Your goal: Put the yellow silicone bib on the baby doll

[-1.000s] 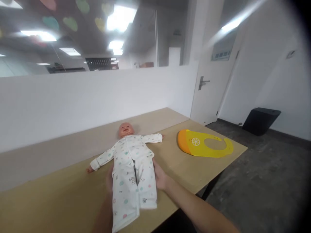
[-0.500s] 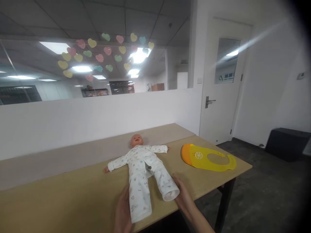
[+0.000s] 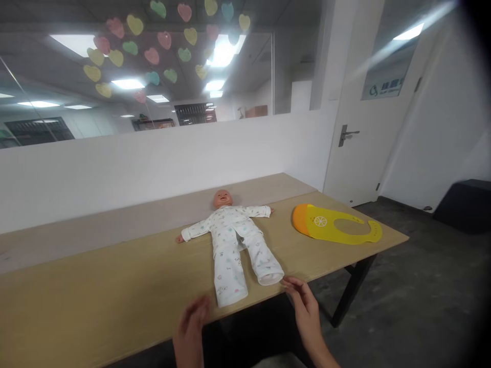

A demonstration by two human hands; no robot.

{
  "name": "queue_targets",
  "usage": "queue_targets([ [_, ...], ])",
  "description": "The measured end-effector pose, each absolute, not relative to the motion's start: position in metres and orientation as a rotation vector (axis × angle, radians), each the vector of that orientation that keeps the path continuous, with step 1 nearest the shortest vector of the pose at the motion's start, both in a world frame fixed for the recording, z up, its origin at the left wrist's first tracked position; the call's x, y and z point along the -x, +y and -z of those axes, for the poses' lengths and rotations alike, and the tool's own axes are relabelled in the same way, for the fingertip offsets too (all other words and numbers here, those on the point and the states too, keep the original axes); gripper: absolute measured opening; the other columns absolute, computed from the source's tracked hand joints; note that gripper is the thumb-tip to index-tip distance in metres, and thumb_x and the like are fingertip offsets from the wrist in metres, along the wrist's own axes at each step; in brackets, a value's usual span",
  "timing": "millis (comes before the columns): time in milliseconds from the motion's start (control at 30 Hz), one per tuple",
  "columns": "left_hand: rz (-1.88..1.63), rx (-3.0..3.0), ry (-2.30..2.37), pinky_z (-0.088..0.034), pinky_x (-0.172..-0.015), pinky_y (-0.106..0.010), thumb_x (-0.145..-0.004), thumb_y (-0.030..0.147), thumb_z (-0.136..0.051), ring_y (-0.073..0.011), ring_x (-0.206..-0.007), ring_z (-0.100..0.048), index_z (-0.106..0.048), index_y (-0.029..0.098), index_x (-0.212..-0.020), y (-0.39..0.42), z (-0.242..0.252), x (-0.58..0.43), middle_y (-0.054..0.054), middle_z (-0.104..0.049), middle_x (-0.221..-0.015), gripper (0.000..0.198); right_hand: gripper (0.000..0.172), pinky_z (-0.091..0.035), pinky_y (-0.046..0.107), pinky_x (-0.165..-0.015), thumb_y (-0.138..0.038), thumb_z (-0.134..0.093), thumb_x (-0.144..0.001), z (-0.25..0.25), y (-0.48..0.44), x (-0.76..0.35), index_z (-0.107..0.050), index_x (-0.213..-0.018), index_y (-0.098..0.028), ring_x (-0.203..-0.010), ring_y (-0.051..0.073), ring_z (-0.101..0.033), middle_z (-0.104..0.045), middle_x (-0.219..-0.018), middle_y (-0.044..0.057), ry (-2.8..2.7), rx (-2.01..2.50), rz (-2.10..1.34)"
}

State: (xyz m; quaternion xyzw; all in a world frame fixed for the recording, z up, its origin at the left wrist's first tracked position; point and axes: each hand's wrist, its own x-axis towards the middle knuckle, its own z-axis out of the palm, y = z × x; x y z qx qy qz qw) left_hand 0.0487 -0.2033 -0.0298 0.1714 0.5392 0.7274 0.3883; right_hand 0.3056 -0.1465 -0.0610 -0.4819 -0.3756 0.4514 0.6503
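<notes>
A baby doll [image 3: 230, 222] lies on its back on the table, arms spread, head toward the wall. It wears a white top and white trousers [image 3: 230, 273] with small coloured prints, and no feet show at the leg ends. My left hand [image 3: 192, 327], a little blurred, is at the table's front edge, left of the nearer trouser leg. It is open and holds nothing. Beside the other trouser cuff is my right hand [image 3: 306, 309], fingers loosely bent and apart, with nothing in it. Its fingertips are close to that cuff; whether they touch is unclear.
A yellow bib [image 3: 332, 232] with an orange pocket lies on the wooden table [image 3: 115, 286], right of the doll. Behind the table is a white wall [image 3: 153, 163] under a window with heart-shaped notes. A door [image 3: 368, 148] and a dark box [image 3: 466, 207] are at the right.
Both hands have drawn back from the trouser legs toward the front edge. The view has tilted down, so the doll, bib and table sit higher in the picture.
</notes>
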Motion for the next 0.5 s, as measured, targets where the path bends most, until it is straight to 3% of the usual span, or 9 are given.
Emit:
queue_targets([
  [100,-1.938,-0.469,1.311,-0.039,-0.116,-0.044,-0.071,0.025,-0.067,-0.0255,-0.101,-0.071,-0.074,0.016,-0.075,-0.172,0.0,-0.027,-0.009,-0.075,-0.098,0.012,0.039,-0.05,0.042,-0.097,-0.053,-0.067,-0.076,0.051,-0.132,-0.316,-0.067,-0.092,-0.017,-0.101,0.028,-0.066,-0.071,-0.103,0.012,-0.881,1.108,-0.976],
  [233,-1.884,-0.326,1.228,-0.04,-0.114,-0.041,-0.089,0.024,-0.046,-0.0199,-0.086,-0.073,-0.071,0.014,-0.08,-0.147,-0.015,-0.021,-0.013,-0.076,-0.083,0.029,0.04,-0.05,0.044,-0.096,-0.052,-0.065,-0.075,0.04,-0.101,-0.328,-0.066,-0.093,-0.016,-0.1,0.028,-0.065,-0.071,-0.101,0.013,-0.924,1.116,-0.889],
  [500,-1.842,-0.225,1.211,-0.04,-0.114,-0.037,-0.094,0.027,-0.039,-0.0181,-0.082,-0.074,-0.07,0.014,-0.075,-0.145,-0.017,-0.023,-0.012,-0.077,-0.078,0.039,0.039,-0.051,0.044,-0.093,-0.047,-0.062,-0.071,0.041,-0.07,-0.331,-0.067,-0.092,-0.015,-0.095,0.027,-0.066,-0.072,-0.098,0.013,-0.987,1.164,-0.868],
])
